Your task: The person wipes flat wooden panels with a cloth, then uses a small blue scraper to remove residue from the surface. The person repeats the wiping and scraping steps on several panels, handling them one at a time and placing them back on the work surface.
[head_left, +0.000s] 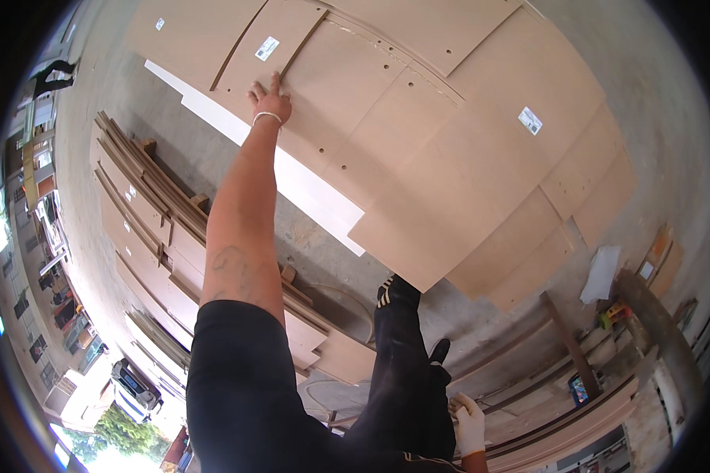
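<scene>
My left hand (270, 104), bare with a pale band at the wrist, reaches far forward. Its fingers are spread and rest on a brown board (347, 87) near the edge of a stack. The narrow board (280, 30) just beyond the fingertips bears a white label (267, 48). Several round holes dot the panels around it. My right hand (470, 424), in a white glove, hangs low beside my leg. Its fingers are loosely bent, and nothing shows in them.
A white panel (315, 193) sticks out under the stack's near edge. Left of my arm lie more stacked boards (146, 197) on wooden blocks. My shoe (386, 292) stands close to the stack's corner. Metal beams (572, 347) and a plastic sheet (601, 273) lie at the right.
</scene>
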### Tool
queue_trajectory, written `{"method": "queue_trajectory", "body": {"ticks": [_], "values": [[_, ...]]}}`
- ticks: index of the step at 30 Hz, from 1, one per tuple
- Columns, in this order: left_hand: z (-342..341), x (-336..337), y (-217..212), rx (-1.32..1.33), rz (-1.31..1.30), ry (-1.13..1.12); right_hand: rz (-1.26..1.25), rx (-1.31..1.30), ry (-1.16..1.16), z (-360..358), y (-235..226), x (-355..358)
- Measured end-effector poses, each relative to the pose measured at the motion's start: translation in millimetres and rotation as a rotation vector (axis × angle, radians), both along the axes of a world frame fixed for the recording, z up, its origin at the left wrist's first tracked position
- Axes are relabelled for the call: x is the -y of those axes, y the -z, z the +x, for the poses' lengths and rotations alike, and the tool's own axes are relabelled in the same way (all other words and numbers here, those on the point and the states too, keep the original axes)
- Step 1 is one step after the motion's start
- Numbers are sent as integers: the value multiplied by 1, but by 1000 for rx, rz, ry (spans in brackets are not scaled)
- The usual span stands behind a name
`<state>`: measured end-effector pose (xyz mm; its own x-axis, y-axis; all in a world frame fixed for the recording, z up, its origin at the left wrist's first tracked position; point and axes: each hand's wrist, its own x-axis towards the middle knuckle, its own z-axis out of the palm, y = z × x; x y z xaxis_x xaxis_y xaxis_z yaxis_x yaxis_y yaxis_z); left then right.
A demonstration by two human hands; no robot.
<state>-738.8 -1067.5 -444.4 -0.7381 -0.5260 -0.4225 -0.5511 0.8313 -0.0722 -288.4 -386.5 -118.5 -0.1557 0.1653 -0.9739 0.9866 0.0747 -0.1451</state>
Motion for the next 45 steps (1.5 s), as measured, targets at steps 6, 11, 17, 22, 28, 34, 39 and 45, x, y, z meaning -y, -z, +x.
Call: {"method": "queue_trajectory", "body": {"ticks": [6, 11, 17, 22, 28, 34, 39, 45], "values": [[19, -35, -28, -60, -54, -304, -11, 1, 41, 17, 5, -6], [85, -80, -24, 226, 81, -454, 29, -26, 126, 26, -5, -16], [251, -145, -23, 619, 300, 79, 35, -134, 328, 41, -32, -14], [360, -261, -83, 714, 431, 107, -45, -272, 659, 74, -60, -19], [348, -405, -143, 521, 365, 949, -92, -642, 901, 152, -89, -49], [239, -558, -183, 349, -89, 1676, 75, -1010, 1122, 255, -133, -75], [238, -733, -249, -67, -157, 2243, 392, -1165, 1261, 364, -176, -73], [477, -852, -341, 211, 986, 1637, 639, -1019, 1764, 456, -192, -39]]}}
